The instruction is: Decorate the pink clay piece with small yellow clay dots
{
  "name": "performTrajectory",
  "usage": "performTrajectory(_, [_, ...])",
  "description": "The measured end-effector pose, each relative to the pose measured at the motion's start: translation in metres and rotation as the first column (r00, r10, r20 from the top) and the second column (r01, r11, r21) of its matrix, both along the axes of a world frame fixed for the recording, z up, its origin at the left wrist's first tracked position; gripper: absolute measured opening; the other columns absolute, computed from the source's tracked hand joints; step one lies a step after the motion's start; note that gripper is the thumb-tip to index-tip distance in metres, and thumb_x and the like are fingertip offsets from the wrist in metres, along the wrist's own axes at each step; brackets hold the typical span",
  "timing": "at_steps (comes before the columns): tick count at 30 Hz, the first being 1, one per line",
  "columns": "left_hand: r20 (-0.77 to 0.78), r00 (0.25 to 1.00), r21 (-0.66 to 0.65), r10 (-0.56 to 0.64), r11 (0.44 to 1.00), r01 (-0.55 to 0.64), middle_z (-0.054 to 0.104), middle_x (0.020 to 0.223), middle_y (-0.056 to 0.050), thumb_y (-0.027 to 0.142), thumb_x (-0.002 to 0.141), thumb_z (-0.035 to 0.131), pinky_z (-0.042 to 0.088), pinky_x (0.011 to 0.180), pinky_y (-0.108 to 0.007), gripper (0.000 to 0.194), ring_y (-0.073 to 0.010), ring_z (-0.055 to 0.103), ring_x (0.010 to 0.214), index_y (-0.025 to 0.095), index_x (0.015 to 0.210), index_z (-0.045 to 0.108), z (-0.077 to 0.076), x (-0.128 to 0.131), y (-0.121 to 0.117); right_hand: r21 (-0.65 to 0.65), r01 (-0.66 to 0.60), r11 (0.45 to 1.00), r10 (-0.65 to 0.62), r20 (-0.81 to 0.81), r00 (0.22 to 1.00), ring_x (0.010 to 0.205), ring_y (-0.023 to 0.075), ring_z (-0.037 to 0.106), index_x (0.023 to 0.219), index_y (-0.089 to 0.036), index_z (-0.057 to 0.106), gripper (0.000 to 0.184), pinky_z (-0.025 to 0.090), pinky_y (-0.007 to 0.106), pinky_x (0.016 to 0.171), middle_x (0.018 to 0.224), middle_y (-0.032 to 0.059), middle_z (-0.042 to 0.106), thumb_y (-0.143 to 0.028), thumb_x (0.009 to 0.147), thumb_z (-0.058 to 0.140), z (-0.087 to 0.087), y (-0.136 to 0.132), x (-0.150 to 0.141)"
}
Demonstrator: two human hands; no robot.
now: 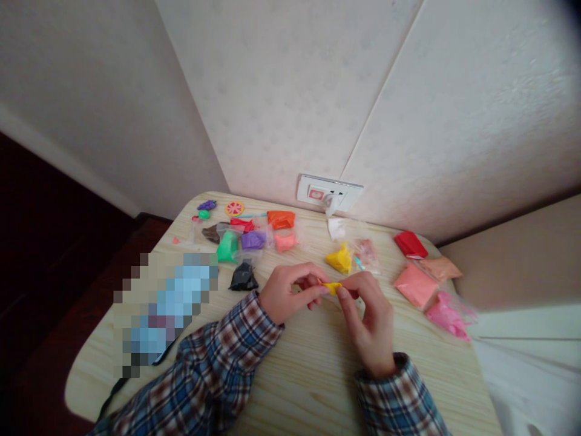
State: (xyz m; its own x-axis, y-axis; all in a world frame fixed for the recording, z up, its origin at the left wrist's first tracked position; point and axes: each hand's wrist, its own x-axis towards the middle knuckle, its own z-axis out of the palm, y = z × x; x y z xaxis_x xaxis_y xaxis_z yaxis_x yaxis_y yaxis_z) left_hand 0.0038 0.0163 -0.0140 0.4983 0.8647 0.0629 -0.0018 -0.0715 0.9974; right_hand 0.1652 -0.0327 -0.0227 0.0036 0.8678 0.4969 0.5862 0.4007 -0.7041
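Between my two hands, above the middle of the table, is a small yellow piece of modelling clay (333, 288). My left hand (297, 292) pinches its left end between thumb and fingers. The other end is pinched by my right hand (368, 312). A bag of yellow clay (340, 259) lies just beyond my hands. Close to my left wrist sits a bag of black clay (244, 277). The fingers hide part of the yellow piece.
Bags of green (227, 247), purple (253, 240) and orange clay (281, 219) lie at the back left, near a round fruit-slice shape (235, 209). Red (411, 244) and pink packets (447, 315) lie right. A blurred-out object (170, 312) is left. A wall socket (330, 192) holds a plug.
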Motion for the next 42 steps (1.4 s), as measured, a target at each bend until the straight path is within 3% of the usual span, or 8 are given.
performTrajectory(8, [0.037, 0.999, 0.045, 0.024, 0.999, -0.026, 0.072, 0.080, -0.006, 0.027, 0.078, 0.071, 0.057, 0.070, -0.028, 0.017, -0.0156, 0.067, 0.072, 0.013, 0.087, 0.069, -0.0002, -0.0017, 0.0040, 0.038, -0.039, 0.999, 0.035, 0.111, 0.993, 0.070, 0.0174, 0.051, 0.079, -0.022, 0.057, 0.014, 0.036, 0.034, 0.066, 0.071, -0.0001, 0.056, -0.017, 0.091, 0.053, 0.0018, -0.0015, -0.0007])
performTrajectory(16, [0.007, 0.998, 0.031, 0.066, 0.997, -0.066, 0.073, 0.090, -0.008, 0.026, 0.077, 0.072, 0.057, 0.074, -0.028, 0.026, -0.0163, 0.069, 0.080, 0.013, 0.099, 0.068, -0.0071, -0.0013, 0.0042, 0.039, -0.077, 0.996, 0.068, 0.184, 0.981, 0.071, 0.0162, 0.051, 0.080, -0.021, 0.057, 0.013, 0.035, 0.033, 0.069, 0.070, -0.0012, 0.055, -0.015, 0.091, 0.053, 0.0010, -0.0009, -0.0012])
performTrajectory(23, [-0.014, 0.997, 0.060, 0.078, 0.995, -0.077, 0.076, 0.087, -0.008, 0.022, 0.079, 0.070, 0.058, 0.077, -0.029, 0.013, -0.0174, 0.071, 0.080, 0.013, 0.089, 0.070, -0.0040, -0.0022, 0.0070, 0.030, -0.066, 0.997, 0.059, 0.196, 0.979, 0.070, 0.0166, 0.052, 0.080, -0.021, 0.057, 0.016, 0.035, 0.033, 0.069, 0.069, -0.0009, 0.056, -0.016, 0.093, 0.050, -0.0007, 0.0000, -0.0014])
performTrajectory(30, [-0.081, 0.994, 0.196, 0.074, 0.979, -0.057, 0.079, 0.081, -0.006, 0.016, 0.080, 0.069, 0.059, 0.073, -0.028, 0.005, -0.0179, 0.073, 0.075, 0.014, 0.081, 0.073, -0.0018, -0.0038, 0.0085, 0.012, -0.065, 0.998, 0.061, 0.210, 0.976, 0.070, 0.0166, 0.052, 0.080, -0.021, 0.057, 0.016, 0.034, 0.033, 0.070, 0.069, -0.0013, 0.056, -0.018, 0.093, 0.050, -0.0007, 0.0004, -0.0012])
performTrajectory(38, [-0.170, 0.982, 0.380, 0.086, 0.925, -0.015, 0.079, 0.095, -0.007, 0.010, 0.085, 0.061, 0.059, 0.080, -0.027, 0.017, -0.0175, 0.074, 0.085, 0.016, 0.093, 0.074, -0.0026, -0.0041, 0.0065, -0.015, -0.038, 0.999, 0.041, 0.219, 0.975, 0.069, 0.0168, 0.052, 0.076, -0.021, 0.055, 0.019, 0.035, 0.032, 0.070, 0.068, -0.0012, 0.054, -0.018, 0.093, 0.049, -0.0013, 0.0020, -0.0026])
performTrajectory(42, [-0.200, 0.976, 0.467, 0.089, 0.884, 0.015, 0.078, 0.094, -0.010, 0.015, 0.082, 0.067, 0.058, 0.080, -0.029, 0.018, -0.0181, 0.073, 0.083, 0.012, 0.099, 0.072, -0.0044, -0.0016, 0.0028, -0.021, -0.024, 0.999, 0.028, 0.219, 0.975, 0.069, 0.0177, 0.052, 0.075, -0.021, 0.054, 0.020, 0.035, 0.033, 0.069, 0.068, -0.0003, 0.055, -0.019, 0.093, 0.048, -0.0031, 0.0019, -0.0022])
